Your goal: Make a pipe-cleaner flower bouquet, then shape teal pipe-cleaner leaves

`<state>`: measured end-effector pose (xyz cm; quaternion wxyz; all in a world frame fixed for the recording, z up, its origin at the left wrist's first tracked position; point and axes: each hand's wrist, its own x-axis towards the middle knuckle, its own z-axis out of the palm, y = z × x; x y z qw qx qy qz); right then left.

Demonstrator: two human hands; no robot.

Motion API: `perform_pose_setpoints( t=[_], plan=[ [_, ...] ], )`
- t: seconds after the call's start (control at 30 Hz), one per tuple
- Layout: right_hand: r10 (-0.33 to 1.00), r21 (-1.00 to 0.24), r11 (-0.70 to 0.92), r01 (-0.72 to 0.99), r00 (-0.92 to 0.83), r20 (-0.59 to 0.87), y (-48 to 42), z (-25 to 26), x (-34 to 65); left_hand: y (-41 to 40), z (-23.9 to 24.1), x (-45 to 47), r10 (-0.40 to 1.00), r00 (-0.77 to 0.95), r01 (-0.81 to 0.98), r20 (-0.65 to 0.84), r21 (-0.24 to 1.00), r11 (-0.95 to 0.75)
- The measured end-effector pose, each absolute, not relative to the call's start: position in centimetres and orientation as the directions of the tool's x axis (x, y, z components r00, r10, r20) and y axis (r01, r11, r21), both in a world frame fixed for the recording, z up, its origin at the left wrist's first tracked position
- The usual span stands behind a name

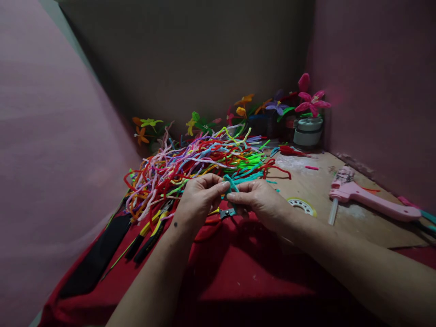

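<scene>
A teal pipe cleaner point(231, 183), bent into a small loop, is pinched between my two hands above the red cloth. My left hand point(203, 193) grips it from the left with thumb and forefinger. From the right, my right hand point(257, 200) holds its other side, thumb on top; the lower fingers are partly hidden. Just below lie scissors point(213, 222) with red handles, their blades partly covered by my hands. Behind my hands spreads a heap of many-coloured pipe cleaners point(197, 156).
Yellow-black pliers point(153, 234) and a black flat case point(98, 254) lie at left. On the brown board point(316, 177) at right rest a tape roll point(301, 206) and a pink glue gun point(371, 197). Pipe-cleaner flowers point(312, 102) stand along the back wall.
</scene>
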<state>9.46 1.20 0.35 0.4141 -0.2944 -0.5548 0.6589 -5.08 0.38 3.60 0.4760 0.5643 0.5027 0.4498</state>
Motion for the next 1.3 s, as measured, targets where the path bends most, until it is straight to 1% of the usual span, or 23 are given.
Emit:
perform_pose_setpoints(
  t=[0.13, 0.2, 0.33, 0.4, 0.5, 0.67, 0.77, 0.93, 1.13, 1.23, 1.3],
  plan=[
    [0.887, -0.984, -0.007, -0.178, -0.455, 0.076, 1.2, 0.5, 9.4, 0.4, 3.3, -4.7, 0.999, 0.032, 0.087, 0.044, 0.995, -0.047],
    [0.896, -0.984, -0.006, -0.179, -0.439, 0.074, 1.2, 0.5, 9.4, 0.4, 3.2, -4.6, 0.998, 0.048, 0.066, 0.04, 0.997, -0.043],
    [0.894, -0.969, -0.036, -0.244, -0.44, 0.078, 1.2, 0.3, 9.3, 0.3, 3.1, -4.8, 0.987, 0.159, 0.091, -0.001, 0.996, -0.014],
    [0.888, -0.962, -0.063, -0.266, -0.455, 0.068, 1.3, 0.4, 9.3, 0.4, 3.1, -4.8, 0.989, 0.146, 0.088, 0.007, 0.996, -0.02],
    [0.883, -0.957, -0.086, -0.279, -0.466, 0.056, 1.4, 0.6, 9.4, 0.5, 3.0, -4.9, 0.993, 0.115, 0.045, 0.022, 0.999, -0.027],
    [0.883, -0.914, -0.132, -0.384, -0.465, 0.068, 1.5, 0.8, 9.6, 0.8, 2.8, -5.2, 0.98, 0.191, -0.053, -0.053, 0.997, 0.064],
    [0.878, -0.891, -0.175, -0.418, -0.477, 0.051, 1.6, 0.8, 9.7, 0.9, 2.7, -5.2, 0.971, 0.227, -0.04, -0.073, 0.996, 0.084],
    [0.895, -0.862, -0.221, -0.455, -0.447, 0.007, 1.5, 1.0, 9.7, 0.8, 2.4, -4.9, 0.979, 0.202, 0.015, -0.012, 1.0, 0.009],
    [0.913, -0.875, -0.193, -0.443, -0.409, 0.006, 1.5, 1.1, 9.7, 0.5, 2.2, -4.6, 0.992, 0.097, 0.077, 0.078, 0.993, -0.085],
    [0.921, -0.876, -0.167, -0.453, -0.389, 0.025, 1.5, 1.2, 9.7, 0.4, 2.3, -4.5, 0.993, 0.085, 0.069, 0.082, 0.994, -0.088],
    [0.93, -0.891, -0.136, -0.433, -0.366, 0.036, 1.4, 1.2, 9.7, 0.3, 2.6, -4.4, 0.993, 0.087, 0.095, 0.077, 0.992, -0.085]
  ],
)
